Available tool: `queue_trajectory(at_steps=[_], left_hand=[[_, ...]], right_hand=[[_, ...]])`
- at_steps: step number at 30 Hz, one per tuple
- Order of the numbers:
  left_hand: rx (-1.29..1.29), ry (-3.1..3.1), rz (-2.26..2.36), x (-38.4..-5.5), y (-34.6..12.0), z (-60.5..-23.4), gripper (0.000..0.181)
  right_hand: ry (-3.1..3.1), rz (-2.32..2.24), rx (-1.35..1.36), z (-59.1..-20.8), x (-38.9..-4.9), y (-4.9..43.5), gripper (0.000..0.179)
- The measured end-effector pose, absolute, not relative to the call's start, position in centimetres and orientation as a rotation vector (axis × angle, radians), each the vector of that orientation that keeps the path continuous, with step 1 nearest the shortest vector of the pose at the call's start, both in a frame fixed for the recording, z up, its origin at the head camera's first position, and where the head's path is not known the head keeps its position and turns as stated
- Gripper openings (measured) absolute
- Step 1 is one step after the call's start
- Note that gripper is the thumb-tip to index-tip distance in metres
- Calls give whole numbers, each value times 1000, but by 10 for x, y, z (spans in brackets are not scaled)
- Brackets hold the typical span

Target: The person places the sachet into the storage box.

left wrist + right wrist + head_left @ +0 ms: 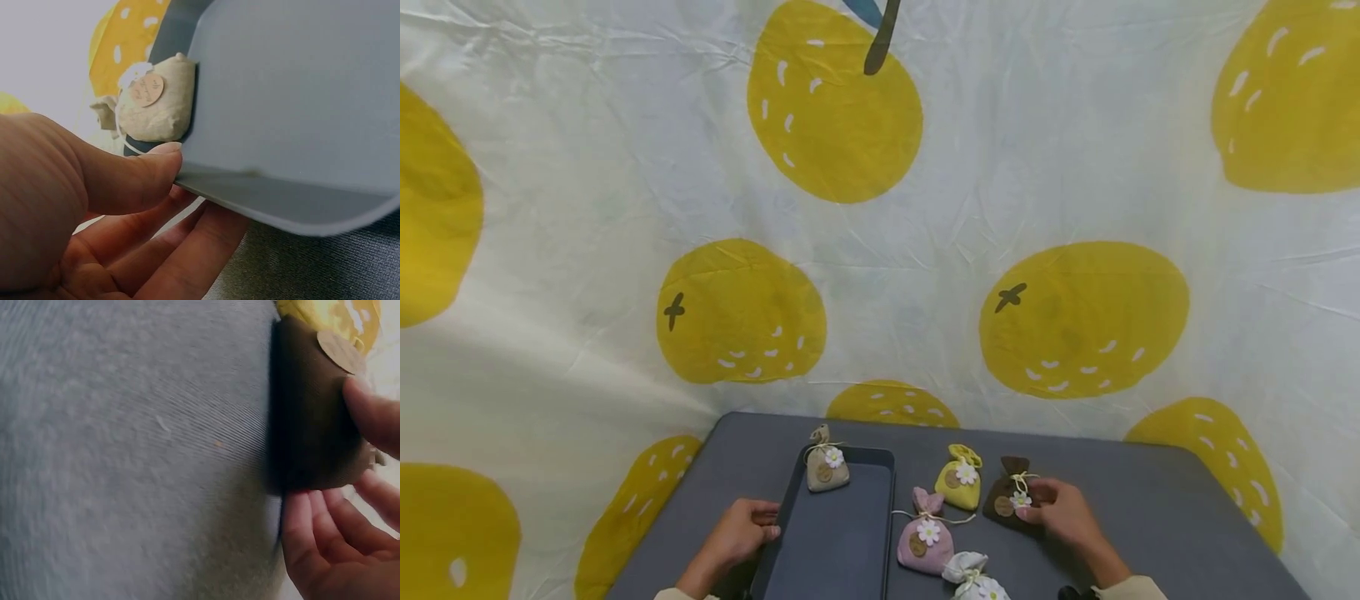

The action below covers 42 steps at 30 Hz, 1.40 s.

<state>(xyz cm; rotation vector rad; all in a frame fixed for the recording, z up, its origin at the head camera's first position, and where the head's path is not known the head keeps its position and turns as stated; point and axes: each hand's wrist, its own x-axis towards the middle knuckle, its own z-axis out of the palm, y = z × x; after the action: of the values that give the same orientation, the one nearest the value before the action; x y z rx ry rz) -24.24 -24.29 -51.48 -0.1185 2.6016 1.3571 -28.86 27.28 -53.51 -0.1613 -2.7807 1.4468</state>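
Observation:
My left hand (742, 531) pinches the left rim of a dark grey tray (831, 542), thumb on top and fingers below. A beige drawstring pouch (827, 472) with a white flower lies in the tray's far left corner. On the right, my right hand (1063, 514) grips a dark brown pouch (1004, 492) by its side, thumb near the round tag and fingertips at its edge in the right wrist view. The brown pouch also carries a white flower and a pale string bow.
Between the tray and the brown pouch lie a yellow pouch (958, 492), a pink pouch (925, 542) and a white pouch (964, 568). All rest on the dark grey table (1105, 467). Behind hangs a white cloth (895, 292) printed with yellow fruit.

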Motion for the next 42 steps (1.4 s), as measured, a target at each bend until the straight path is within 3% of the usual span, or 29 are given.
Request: queue_trajectory(at_steps=[8,42], left_hand=[[-118,2602,1354,-243,-242,-515,38],[-129,2606,1380,-239,-240,-515,37]], right_hand=[[-2704,1420,-166,-534,-285,267,47],[-2591,1462,-52,-480,-291,236,49]])
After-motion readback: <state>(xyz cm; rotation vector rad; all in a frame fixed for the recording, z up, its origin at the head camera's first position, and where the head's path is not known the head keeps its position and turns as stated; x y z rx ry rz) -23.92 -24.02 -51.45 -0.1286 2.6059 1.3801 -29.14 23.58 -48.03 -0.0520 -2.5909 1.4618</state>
